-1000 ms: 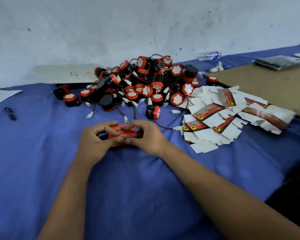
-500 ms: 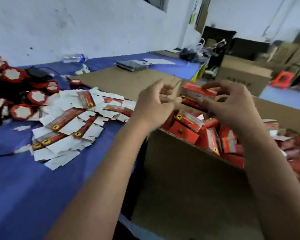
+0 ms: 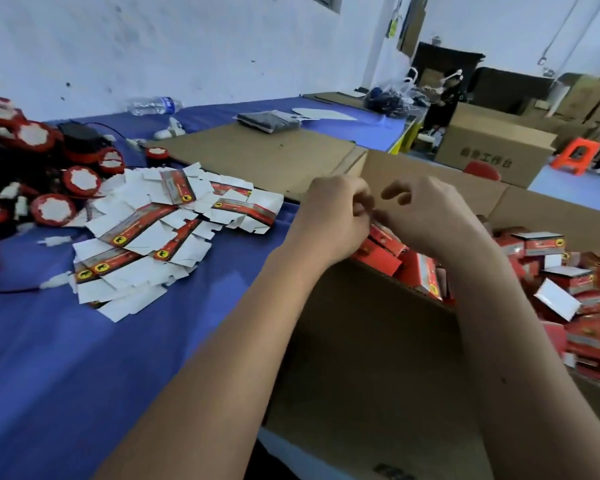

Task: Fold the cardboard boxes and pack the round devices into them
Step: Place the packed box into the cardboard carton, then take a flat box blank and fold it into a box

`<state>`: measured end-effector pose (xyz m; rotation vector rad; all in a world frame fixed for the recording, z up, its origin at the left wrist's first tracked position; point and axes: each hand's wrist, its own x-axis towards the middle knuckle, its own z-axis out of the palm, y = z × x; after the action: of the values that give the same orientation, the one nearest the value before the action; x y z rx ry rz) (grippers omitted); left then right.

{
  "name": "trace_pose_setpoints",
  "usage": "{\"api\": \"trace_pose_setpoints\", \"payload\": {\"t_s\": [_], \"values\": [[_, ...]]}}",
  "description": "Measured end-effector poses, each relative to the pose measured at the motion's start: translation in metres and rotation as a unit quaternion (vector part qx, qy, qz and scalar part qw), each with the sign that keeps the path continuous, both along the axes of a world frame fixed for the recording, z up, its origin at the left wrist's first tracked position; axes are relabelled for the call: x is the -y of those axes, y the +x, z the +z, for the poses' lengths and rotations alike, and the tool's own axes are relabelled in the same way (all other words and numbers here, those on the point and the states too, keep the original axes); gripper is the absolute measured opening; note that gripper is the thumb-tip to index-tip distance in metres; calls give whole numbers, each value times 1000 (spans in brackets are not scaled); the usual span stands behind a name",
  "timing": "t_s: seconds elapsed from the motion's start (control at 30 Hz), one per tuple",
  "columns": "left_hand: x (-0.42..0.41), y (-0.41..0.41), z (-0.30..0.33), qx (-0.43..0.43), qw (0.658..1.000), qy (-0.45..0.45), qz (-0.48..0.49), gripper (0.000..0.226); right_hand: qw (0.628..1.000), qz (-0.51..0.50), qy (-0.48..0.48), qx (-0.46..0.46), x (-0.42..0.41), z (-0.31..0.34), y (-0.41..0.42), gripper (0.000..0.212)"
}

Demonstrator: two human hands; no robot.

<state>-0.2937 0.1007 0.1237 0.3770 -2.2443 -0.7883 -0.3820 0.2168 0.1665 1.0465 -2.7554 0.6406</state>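
My left hand (image 3: 333, 216) and my right hand (image 3: 433, 220) hover close together over the near rim of a large open cardboard carton (image 3: 361, 341). A small packed red box (image 3: 383, 242) lies tilted right under their fingertips, on top of several other packed red boxes (image 3: 565, 271) inside the carton. My left hand's fingers are curled, and I cannot tell whether they still pinch the box. My right hand's fingers hang loosely curled around nothing. Flat unfolded boxes (image 3: 146, 237) lie fanned out on the blue cloth (image 3: 66, 358). The round red and black devices (image 3: 52, 209) are piled at the far left.
A flat cardboard sheet (image 3: 257, 157) lies behind the flat boxes. Near the wall are a water bottle (image 3: 153, 105) and a dark packet (image 3: 269, 120). Beyond the table's end stand a closed carton (image 3: 492, 150), an orange stool (image 3: 574, 155) and a person (image 3: 445, 98).
My view swung right from the device pile to the carton. Both hands carried the folded red box from the cloth to over the carton, where it now lies beneath them.
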Motion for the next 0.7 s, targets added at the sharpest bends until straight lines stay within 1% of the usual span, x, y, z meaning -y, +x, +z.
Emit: {"api": "trace_pose_setpoints", "payload": {"t_s": [0.07,0.1,0.17,0.23,0.27,0.3,0.33,0.4,0.43,0.5,0.53,0.57,0.6,0.7], "values": [[14,21,-5,-89,994,14,54,14,997,66,-42,-6,25,-1,25,32],[26,35,-11,-106,989,16,99,14,992,104,-68,-10,42,-4,38,28],[53,63,-30,-93,975,41,196,14,977,173,-123,4,76,-13,65,19],[78,92,-56,-47,951,68,297,15,960,230,-145,70,112,-28,87,11],[88,107,-69,-21,934,75,349,16,953,251,-130,107,131,-39,97,10],[94,118,-81,-2,917,92,388,21,952,261,-103,125,147,-51,103,12],[103,131,-91,2,899,122,420,28,953,267,-76,121,168,-64,110,19],[112,139,-102,-28,872,209,443,36,961,258,-42,85,196,-84,113,40],[119,143,-104,-54,853,254,452,35,962,264,-27,69,213,-91,117,54],[130,144,-104,-107,818,326,462,29,955,290,40,55,238,-103,127,84],[136,144,-104,-125,805,350,462,28,948,303,72,59,248,-110,132,91],[141,144,-105,-134,794,370,464,28,944,312,89,67,255,-117,135,90],[147,145,-105,-140,783,387,466,27,942,315,88,70,261,-124,139,84],[163,148,-106,-172,753,439,460,27,947,316,22,59,267,-132,145,52]]}}
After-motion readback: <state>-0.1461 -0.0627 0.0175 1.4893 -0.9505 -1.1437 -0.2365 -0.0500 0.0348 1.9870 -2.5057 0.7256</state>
